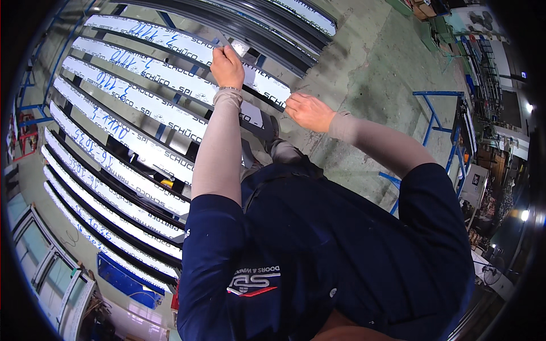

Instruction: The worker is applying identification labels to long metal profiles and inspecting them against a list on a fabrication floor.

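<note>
Long dark profiles with printed white film on their upper faces lie side by side. My left hand (228, 67) is closed in a fist above the second profile from the far side; a thin greyish edge shows by its fingers, and what it grips is hidden. My right hand (310, 112) has its fingers bent and pressed together at the right end of the far film-covered profile (264, 84). Whether it pinches the film or the profile itself is too small to tell. Blue handwritten marks run along several nearer profiles (122, 94).
Dark bare profiles (227, 23) lie at the far side. Blue metal stands (438, 94) rise on the right beside the grey-green floor (364, 96). Framed window units (48, 267) and a blue container (128, 281) are at lower left. Racks line the far right.
</note>
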Demonstrator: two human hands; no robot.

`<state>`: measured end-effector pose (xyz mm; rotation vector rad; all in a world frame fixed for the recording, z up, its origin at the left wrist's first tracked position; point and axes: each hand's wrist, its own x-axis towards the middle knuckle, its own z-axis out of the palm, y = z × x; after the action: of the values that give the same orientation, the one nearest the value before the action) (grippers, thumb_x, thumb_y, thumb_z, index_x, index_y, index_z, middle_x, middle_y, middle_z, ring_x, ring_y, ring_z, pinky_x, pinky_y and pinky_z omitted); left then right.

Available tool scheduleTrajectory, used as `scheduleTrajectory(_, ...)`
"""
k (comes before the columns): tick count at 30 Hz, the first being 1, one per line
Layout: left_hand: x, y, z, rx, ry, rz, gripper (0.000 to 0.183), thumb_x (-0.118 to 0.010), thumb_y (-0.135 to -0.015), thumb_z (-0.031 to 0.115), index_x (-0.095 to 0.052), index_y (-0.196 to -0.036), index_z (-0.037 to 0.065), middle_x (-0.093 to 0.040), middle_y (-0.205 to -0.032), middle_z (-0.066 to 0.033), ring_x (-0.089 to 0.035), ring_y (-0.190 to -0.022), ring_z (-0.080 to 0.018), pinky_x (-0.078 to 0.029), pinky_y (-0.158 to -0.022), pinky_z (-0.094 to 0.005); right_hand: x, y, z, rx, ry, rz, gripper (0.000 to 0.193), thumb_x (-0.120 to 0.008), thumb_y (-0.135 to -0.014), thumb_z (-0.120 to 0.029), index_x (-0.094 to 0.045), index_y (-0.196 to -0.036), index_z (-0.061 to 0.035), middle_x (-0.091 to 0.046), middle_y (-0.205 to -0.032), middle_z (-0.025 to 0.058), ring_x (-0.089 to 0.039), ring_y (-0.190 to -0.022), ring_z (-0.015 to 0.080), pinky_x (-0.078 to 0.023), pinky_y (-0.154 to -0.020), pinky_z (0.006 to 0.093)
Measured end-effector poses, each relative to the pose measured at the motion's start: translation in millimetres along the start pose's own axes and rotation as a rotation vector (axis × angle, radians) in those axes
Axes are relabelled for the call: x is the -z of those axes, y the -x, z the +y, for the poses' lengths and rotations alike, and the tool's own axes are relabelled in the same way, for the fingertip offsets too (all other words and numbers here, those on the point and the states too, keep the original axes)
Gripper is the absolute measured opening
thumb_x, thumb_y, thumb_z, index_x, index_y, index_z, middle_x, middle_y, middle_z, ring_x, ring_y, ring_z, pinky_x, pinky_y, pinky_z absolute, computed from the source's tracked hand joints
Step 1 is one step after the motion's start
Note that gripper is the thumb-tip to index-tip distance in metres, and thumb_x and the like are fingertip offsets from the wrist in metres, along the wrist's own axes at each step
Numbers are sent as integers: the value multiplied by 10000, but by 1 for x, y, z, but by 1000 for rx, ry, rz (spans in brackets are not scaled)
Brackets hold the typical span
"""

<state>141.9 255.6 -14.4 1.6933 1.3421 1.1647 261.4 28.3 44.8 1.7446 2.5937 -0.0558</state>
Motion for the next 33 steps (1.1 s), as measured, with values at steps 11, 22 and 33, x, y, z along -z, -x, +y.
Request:
scheduleTrajectory(11,1,-3,5,8,15,-64,299,-552,-1008,260,-601,-918,-21,-680,-838,-273,-656,-786,-479,-509,-715,-519,-9,5,17,-220,-357,156,109,-629,-879,-114,-630,-950,-31,-605,-985,85,-615,-986,281,-522,-885,381)
scheduleTrajectory(22,2,-1,5,5,5,-79,300,-558,-1003,267,-615,-928,-19,-682,-846,-276,-664,-796,-472,-515,-717,-511,-3,1,15,-121,-215,87,112,-631,-868,-136,-653,-813,-41,-604,-921,77,-609,-952,265,-523,-876,373)
scheduleTrajectory(33,4,0,1,-43,-13,-97,305,-552,-1010,271,-607,-928,-17,-682,-853,-275,-661,-796,-477,-517,-709,-509,-9,2,12,87,151,167,114,-587,-835,-131,-618,-855,-23,-573,-904,94,-601,-956,266,-524,-921,370)
